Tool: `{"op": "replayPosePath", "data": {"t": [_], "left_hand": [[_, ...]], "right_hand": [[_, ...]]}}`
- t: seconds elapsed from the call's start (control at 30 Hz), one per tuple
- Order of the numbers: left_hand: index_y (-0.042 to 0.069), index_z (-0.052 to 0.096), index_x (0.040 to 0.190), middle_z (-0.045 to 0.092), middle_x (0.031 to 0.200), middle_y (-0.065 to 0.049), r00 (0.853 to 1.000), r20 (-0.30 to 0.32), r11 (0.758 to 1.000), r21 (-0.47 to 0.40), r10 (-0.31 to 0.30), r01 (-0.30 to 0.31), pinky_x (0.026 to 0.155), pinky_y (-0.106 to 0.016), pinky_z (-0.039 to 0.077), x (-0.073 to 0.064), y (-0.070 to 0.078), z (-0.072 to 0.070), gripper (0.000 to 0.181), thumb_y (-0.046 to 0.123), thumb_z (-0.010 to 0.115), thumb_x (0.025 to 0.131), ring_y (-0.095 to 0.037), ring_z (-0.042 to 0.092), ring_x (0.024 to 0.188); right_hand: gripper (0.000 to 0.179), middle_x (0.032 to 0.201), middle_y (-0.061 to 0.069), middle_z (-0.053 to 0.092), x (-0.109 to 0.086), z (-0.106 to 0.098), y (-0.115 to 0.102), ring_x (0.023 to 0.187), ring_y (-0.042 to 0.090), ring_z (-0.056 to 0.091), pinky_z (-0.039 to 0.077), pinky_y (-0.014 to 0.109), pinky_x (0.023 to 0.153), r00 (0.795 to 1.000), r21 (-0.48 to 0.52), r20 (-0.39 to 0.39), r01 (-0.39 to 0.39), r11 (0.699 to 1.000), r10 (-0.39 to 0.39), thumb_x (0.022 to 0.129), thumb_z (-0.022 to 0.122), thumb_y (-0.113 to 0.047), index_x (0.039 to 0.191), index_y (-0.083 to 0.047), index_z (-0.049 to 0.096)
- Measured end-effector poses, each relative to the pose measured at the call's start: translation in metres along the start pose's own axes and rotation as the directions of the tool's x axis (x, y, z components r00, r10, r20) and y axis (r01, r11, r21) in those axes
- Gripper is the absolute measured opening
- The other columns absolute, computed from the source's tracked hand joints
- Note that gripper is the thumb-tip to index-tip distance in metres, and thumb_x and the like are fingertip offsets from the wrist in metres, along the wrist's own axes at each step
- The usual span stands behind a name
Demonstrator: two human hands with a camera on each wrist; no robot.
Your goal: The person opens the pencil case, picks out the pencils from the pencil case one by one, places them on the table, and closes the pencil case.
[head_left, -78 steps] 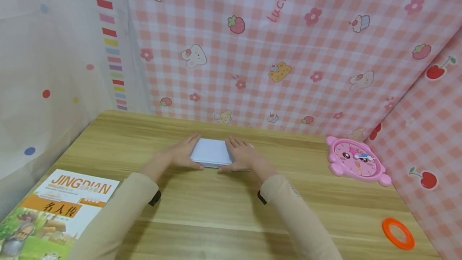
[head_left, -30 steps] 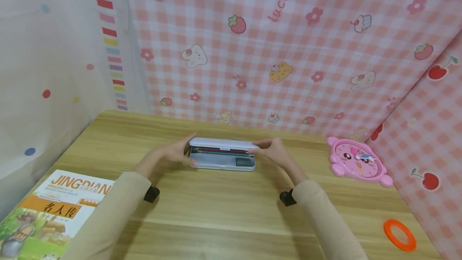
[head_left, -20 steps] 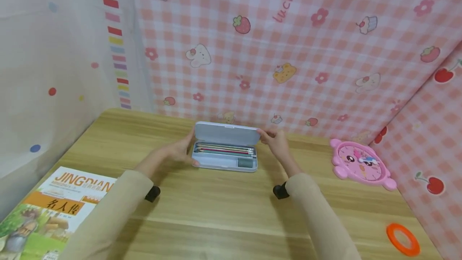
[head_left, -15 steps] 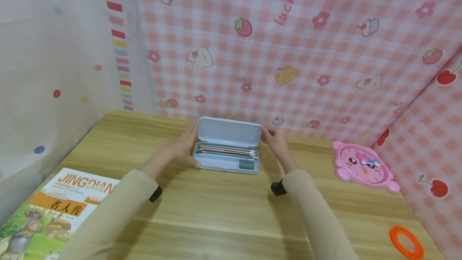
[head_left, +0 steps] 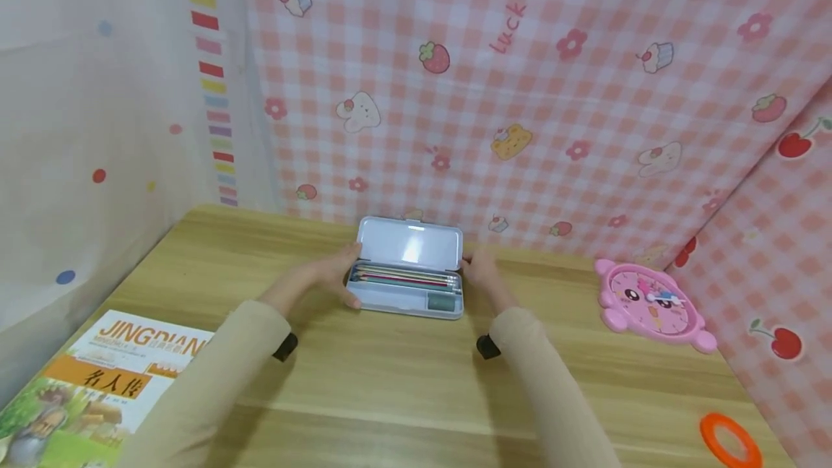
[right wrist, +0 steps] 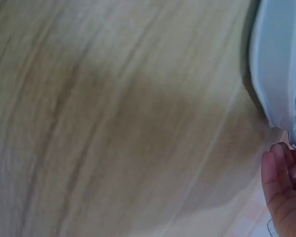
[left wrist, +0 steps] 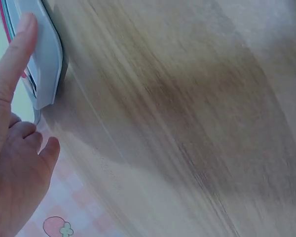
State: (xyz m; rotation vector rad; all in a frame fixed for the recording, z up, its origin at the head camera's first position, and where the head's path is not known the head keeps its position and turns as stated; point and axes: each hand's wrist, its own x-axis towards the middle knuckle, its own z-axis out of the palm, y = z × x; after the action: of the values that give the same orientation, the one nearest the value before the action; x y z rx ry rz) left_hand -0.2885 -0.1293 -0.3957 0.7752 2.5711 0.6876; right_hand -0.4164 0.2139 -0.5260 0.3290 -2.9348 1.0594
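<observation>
A pale pencil case lies on the table with its lid raised and leaning back. Several pencils lie side by side in its rear slot, and a dark green block sits in the front right compartment. My left hand holds the left end. Its thumb lies straight along the case in the left wrist view, the other fingers curled behind near the hinge. At the lid's lower right corner, my right hand grips the edge; the right wrist view shows curled fingertips there.
A book lies at the left front, partly under my left sleeve. On the right are a pink bear-faced clock and, nearer, an orange ring. A pink checked cloth hangs right behind the table.
The case has gone from closed to open, its lid lifted by the right hand and tipped back. The right hand has slid down the lid's right edge; the left has stayed at the left end.
</observation>
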Motion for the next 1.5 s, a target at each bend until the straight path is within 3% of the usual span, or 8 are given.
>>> {"op": "replayPosePath", "data": {"t": [0.1, 0.23, 0.33, 0.47, 0.57, 0.77, 0.97, 1.5], "left_hand": [[-0.021, -0.001, 0.136, 0.000, 0.144, -0.040, 1.000, 0.019, 1.000, 0.009, -0.002, 0.002, 0.115, -0.051, 0.009, 0.001, -0.004, 0.002, 0.113, 0.025, 0.079, 0.070, -0.047, 0.005, 0.137], [-0.020, 0.000, 0.137, 0.000, 0.146, -0.037, 0.997, 0.070, 0.999, 0.032, -0.046, 0.044, 0.115, -0.050, 0.009, 0.004, -0.005, -0.001, 0.112, 0.028, 0.077, 0.072, -0.045, 0.004, 0.138], [-0.019, 0.001, 0.138, 0.001, 0.147, -0.036, 0.991, 0.101, 0.994, 0.064, -0.092, 0.086, 0.115, -0.049, 0.010, 0.007, -0.001, -0.005, 0.111, 0.029, 0.077, 0.072, -0.045, 0.006, 0.138], [-0.019, 0.005, 0.138, 0.005, 0.147, -0.035, 0.980, 0.123, 0.983, 0.117, -0.156, 0.142, 0.115, -0.048, 0.012, 0.009, 0.007, -0.011, 0.109, 0.029, 0.077, 0.072, -0.045, 0.010, 0.138], [-0.016, 0.007, 0.139, 0.005, 0.149, -0.032, 0.967, 0.141, 0.969, 0.162, -0.211, 0.187, 0.116, -0.047, 0.012, 0.010, 0.012, -0.015, 0.108, 0.032, 0.077, 0.072, -0.042, 0.009, 0.139], [-0.016, 0.009, 0.139, 0.006, 0.149, -0.031, 0.961, 0.157, 0.963, 0.180, -0.229, 0.200, 0.116, -0.046, 0.012, 0.009, 0.014, -0.014, 0.107, 0.033, 0.077, 0.072, -0.041, 0.009, 0.139], [-0.015, 0.008, 0.140, 0.005, 0.150, -0.030, 0.967, 0.145, 0.971, 0.149, -0.209, 0.187, 0.116, -0.047, 0.012, 0.009, 0.011, -0.010, 0.107, 0.033, 0.076, 0.072, -0.042, 0.009, 0.139], [-0.015, 0.006, 0.140, 0.004, 0.150, -0.029, 0.948, 0.188, 0.954, 0.204, -0.257, 0.218, 0.116, -0.045, 0.010, 0.015, 0.015, -0.012, 0.108, 0.036, 0.074, 0.074, -0.040, 0.007, 0.140]], "right_hand": [[0.028, 0.062, 0.004, 0.061, -0.022, -0.005, -0.027, 0.052, 0.014, 0.048, 0.042, 0.025, 0.048, 0.999, -0.061, -0.028, -0.030, 0.998, 0.028, 0.091, 0.055, -0.023, 0.082, -0.002, 0.072], [0.027, 0.058, -0.001, 0.062, -0.006, 0.009, 0.002, 0.051, 0.012, 0.049, 0.041, 0.024, 0.046, 0.995, -0.073, -0.099, -0.014, 0.997, 0.007, 0.086, 0.060, -0.027, 0.068, -0.011, 0.073], [0.022, 0.073, 0.008, 0.069, -0.011, 0.000, -0.011, 0.065, 0.020, 0.058, 0.050, 0.029, 0.056, 0.995, -0.013, -0.091, -0.033, 0.999, 0.031, 0.085, 0.062, -0.024, 0.076, -0.007, 0.072], [0.019, 0.093, 0.020, 0.068, -0.072, -0.050, -0.122, 0.085, 0.028, 0.062, 0.053, 0.036, 0.074, 1.000, -0.003, 0.004, -0.029, 1.000, 0.029, 0.083, 0.065, -0.011, 0.094, 0.005, 0.068], [0.021, 0.094, 0.018, 0.068, -0.083, -0.058, -0.146, 0.085, 0.025, 0.063, 0.053, 0.031, 0.072, 0.990, -0.095, 0.114, 0.093, 0.991, -0.082, 0.083, 0.066, -0.013, 0.096, 0.003, 0.068], [0.019, 0.093, 0.014, 0.070, -0.083, -0.049, -0.150, 0.088, 0.022, 0.064, 0.054, 0.031, 0.077, 0.935, -0.144, 0.294, 0.248, 0.958, -0.198, 0.084, 0.065, -0.013, 0.096, 0.001, 0.069], [0.019, 0.095, 0.017, 0.070, -0.084, -0.048, -0.150, 0.092, 0.025, 0.065, 0.054, 0.034, 0.081, 0.913, -0.159, 0.333, 0.299, 0.941, -0.234, 0.085, 0.062, -0.007, 0.099, 0.005, 0.068], [0.014, 0.093, 0.020, 0.069, -0.091, -0.074, -0.138, 0.090, 0.029, 0.065, 0.054, 0.037, 0.081, 0.950, -0.110, 0.241, 0.228, 0.968, -0.196, 0.084, 0.062, -0.003, 0.093, 0.006, 0.067]]}}
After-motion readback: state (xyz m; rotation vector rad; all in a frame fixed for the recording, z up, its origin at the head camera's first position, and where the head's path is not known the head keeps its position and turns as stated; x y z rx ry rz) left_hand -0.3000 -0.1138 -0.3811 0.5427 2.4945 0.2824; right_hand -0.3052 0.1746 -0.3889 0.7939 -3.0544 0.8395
